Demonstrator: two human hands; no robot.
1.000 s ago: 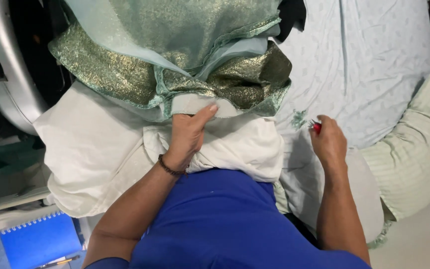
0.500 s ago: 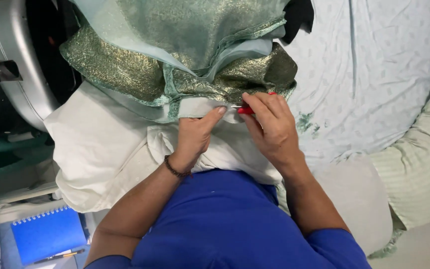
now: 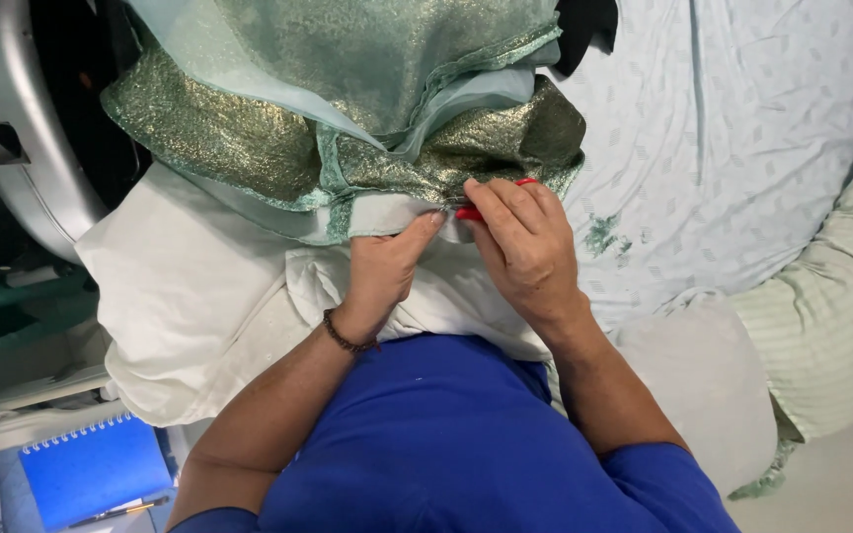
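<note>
Bright, even light falls from above, so the white cloth (image 3: 199, 296) and the pale patterned sheet (image 3: 733, 148) read clean and nearly shadowless, while the metallic green fabric (image 3: 348, 89) throws back fine sparkle without harsh glare. Soft shadows sit only in the folds and under the right hand (image 3: 523, 252) and left hand (image 3: 382, 271), and the upper left corner drops into deep dark. Focus is sharp at centre with mild wide-angle stretching toward the edges.
</note>
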